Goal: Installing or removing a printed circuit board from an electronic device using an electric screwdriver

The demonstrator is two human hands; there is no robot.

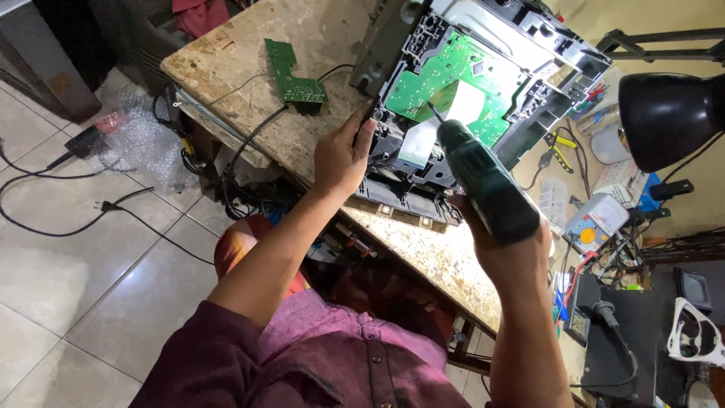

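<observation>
Head view: The right hand (513, 253) is closed around a dark green power screwdriver (483, 185), its bit angled down toward the green circuit board (445, 75) inside an opened electronic chassis (468, 91) lying on the speckled stone worktop (317, 45). The bit tip sits at the board beside a white ribbon cable (438, 121); whether it is seated in a screw head cannot be told. The left hand (343, 159) lies flat with loosely spread fingers against the chassis's near left edge, steadying it and holding nothing. A smaller loose green board (293, 75) with a black lead lies well apart on the worktop. A black lamp (668, 117) hangs at the right above scattered tools.

Judgement: screw work on the main board is in hand. The next move calls for a square, firm bit and a braced chassis.
</observation>
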